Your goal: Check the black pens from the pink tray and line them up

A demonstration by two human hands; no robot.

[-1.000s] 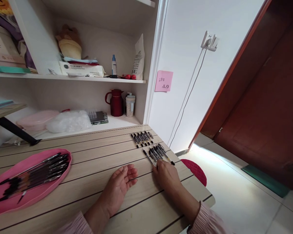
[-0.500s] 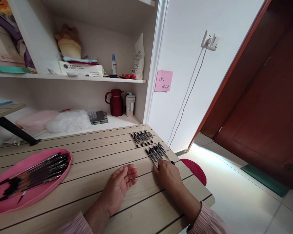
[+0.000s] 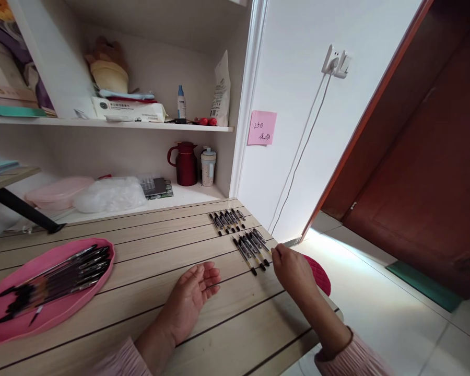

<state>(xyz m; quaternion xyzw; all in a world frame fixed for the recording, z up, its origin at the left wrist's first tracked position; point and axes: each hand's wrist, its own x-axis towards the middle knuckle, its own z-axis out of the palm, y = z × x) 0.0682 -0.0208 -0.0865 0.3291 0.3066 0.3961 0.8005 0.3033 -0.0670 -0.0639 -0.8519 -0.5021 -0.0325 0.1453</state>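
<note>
Two rows of black-capped clear pens lie side by side on the wooden table near its right edge. The far row (image 3: 227, 221) is set slightly behind the near row (image 3: 250, 248). At the right end of the near row, my right hand (image 3: 293, 269) is closed with its fingertips pinched on the end of the outermost pen (image 3: 263, 240); that end is hidden. My left hand (image 3: 191, 295) rests on the table, palm turned inward, fingers loosely curved and holding nothing. A pink oval tray (image 3: 104, 284) on the left carries a bunch of similar pens (image 3: 78, 274).
Behind the table (image 3: 149, 250) stands a white shelf with a dark red jug (image 3: 187, 164), a cup (image 3: 208, 167) and a plastic bag (image 3: 112, 194). A black bracket leg (image 3: 27, 211) meets the table at left. A red round cushion (image 3: 317, 274) lies beyond the right edge.
My right hand has shifted right and slightly up, from the lower ends of the near row to its right end, uncovering several pen caps. My left hand has stayed in place.
</note>
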